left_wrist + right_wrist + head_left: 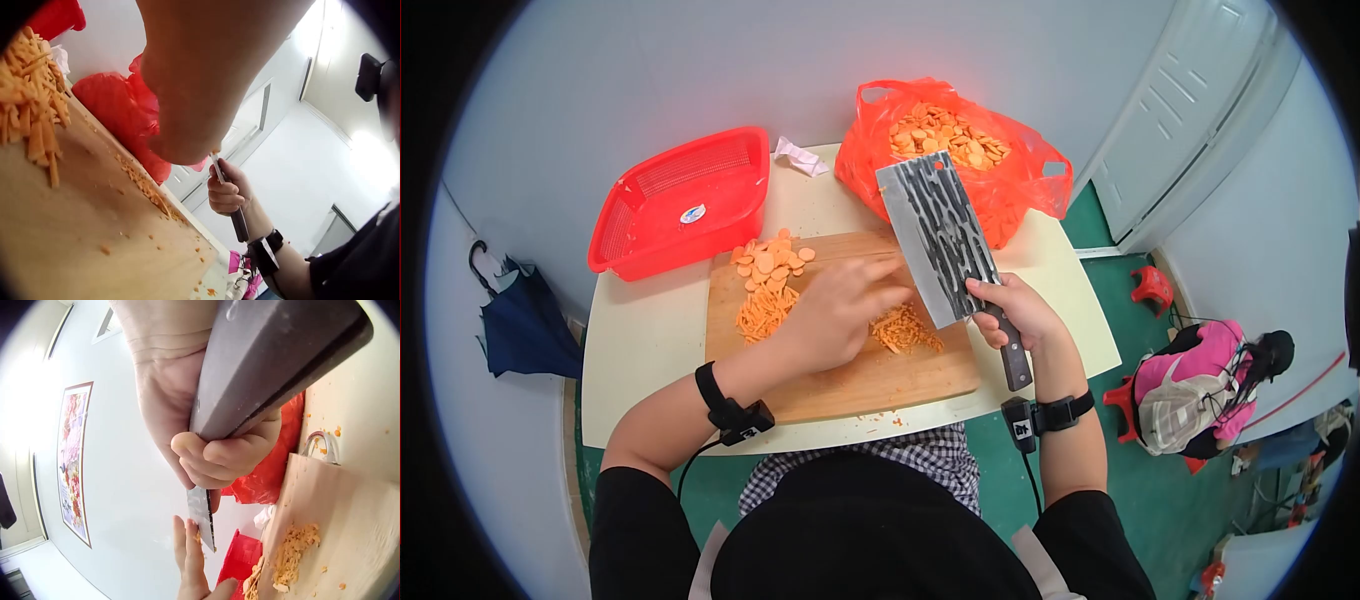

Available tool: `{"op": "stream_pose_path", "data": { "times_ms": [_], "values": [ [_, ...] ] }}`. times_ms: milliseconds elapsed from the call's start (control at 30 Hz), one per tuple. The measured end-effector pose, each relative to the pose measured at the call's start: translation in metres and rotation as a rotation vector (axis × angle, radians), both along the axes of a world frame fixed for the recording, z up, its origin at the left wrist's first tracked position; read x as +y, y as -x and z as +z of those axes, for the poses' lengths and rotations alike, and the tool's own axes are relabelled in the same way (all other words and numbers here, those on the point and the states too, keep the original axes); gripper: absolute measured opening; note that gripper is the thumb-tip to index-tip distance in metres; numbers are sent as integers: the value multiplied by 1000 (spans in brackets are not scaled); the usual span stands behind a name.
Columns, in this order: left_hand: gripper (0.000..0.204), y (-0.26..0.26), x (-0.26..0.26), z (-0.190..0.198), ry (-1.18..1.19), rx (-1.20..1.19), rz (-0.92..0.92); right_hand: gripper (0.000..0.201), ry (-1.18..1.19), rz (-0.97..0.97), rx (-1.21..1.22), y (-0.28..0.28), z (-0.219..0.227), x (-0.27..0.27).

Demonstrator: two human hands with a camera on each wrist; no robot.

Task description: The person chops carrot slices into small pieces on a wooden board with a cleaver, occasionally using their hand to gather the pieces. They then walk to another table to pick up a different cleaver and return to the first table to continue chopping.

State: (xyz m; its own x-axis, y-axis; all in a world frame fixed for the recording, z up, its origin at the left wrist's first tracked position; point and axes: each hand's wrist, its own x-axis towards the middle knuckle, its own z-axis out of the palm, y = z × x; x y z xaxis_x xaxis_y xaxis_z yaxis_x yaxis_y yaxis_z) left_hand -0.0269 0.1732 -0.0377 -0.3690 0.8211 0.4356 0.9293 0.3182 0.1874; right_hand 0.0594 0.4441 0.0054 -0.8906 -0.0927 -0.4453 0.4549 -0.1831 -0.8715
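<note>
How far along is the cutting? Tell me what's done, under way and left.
Partly done, it seems. Orange strips and a heap of finer bits lie on the board. Under way: the right hand holds the cleaver raised, the left hand at its blade. Probably left: the round slices beside the strips and the many in the red bag.

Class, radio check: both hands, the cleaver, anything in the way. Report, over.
Right hand grips cleaver, raised above board. Left hand open, fingers right beside the cleaver. Orange shreds on board, over.
</note>
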Motion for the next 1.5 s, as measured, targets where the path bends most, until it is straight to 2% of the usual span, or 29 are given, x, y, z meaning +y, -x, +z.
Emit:
{"op": "stream_pose_path", "data": {
  "times_ms": [33,67,133,167,233,267,300,367,400,467,567,600,733,800,833,900,933,1000,1033,1100,1133,1167,1200,1233,1300,1367,1433,1467,1500],
  "values": [
    [74,5,-1,-4,-49,-244,12,21,26,2,12,0,-1,1],
    [74,13,0,-6,-48,-244,12,21,27,1,11,0,0,1],
    [75,28,10,13,-317,-1059,233,20,36,34,-24,-2,1,0],
    [75,33,13,22,-320,-1057,238,20,36,40,-23,-2,1,-3],
    [79,39,20,40,-581,-1353,-40,20,-25,99,-19,-4,0,-11],
    [83,38,22,44,-602,-1467,-34,20,-12,106,-18,-3,-1,-11],
    [83,36,24,44,-599,-1468,-35,20,-11,103,-19,-2,-1,-11],
    [82,30,24,40,-451,-1535,-185,20,42,85,-9,-1,-1,-11],
    [82,27,26,34,-451,-1533,-186,20,42,85,-7,1,0,-12],
    [81,23,32,20,-332,-1610,-303,20,29,36,-18,4,3,-13],
    [77,12,36,13,-200,-1667,-251,20,46,15,13,8,0,-14],
    [75,1,36,26,-166,-1638,-178,20,45,14,14,9,2,-15],
    [74,-3,33,25,-210,-1608,-200,20,4,-45,72,12,5,-18],
    [55,6,27,13,-166,-1632,-111,20,-20,-74,90,11,4,-19],
    [55,7,26,8,-167,-1632,-109,20,-67,-122,140,11,5,-20],
    [31,10,25,0,-144,-1337,0,20,-116,-165,192,8,5,-21],
    [31,12,24,-4,-147,-1335,1,21,-275,-175,261,2,4,-20],
    [24,13,21,-7,22,-850,104,22,-686,-204,318,-9,8,-21],
    [24,12,21,-6,20,-851,105,22,-687,-203,317,-13,7,-20],
    [24,9,19,1,97,-529,10,18,-1580,-208,870,-24,5,-17],
    [24,3,21,5,96,-531,6,22,-1686,-213,846,-29,8,-17],
    [24,-4,24,11,77,-623,118,22,-1690,-214,846,-32,9,-16],
    [25,-9,26,14,58,-715,232,24,-1793,-228,887,-34,10,-16],
    [25,-11,26,12,53,-713,233,25,-1895,-239,930,-37,11,-16],
    [25,-13,26,3,-37,-348,166,26,-1873,-280,931,-44,13,-19],
    [23,-17,28,-1,-86,-336,201,27,-1847,-312,943,-53,11,-23],
    [21,-23,31,-1,-145,-317,250,25,-1513,-447,848,-66,8,-27],
    [20,-24,30,0,-162,-262,236,23,-1331,-483,651,-78,12,-34],
    [20,-24,28,1,-175,-208,231,23,-1178,-509,615,-89,7,-34]
  ]
}}
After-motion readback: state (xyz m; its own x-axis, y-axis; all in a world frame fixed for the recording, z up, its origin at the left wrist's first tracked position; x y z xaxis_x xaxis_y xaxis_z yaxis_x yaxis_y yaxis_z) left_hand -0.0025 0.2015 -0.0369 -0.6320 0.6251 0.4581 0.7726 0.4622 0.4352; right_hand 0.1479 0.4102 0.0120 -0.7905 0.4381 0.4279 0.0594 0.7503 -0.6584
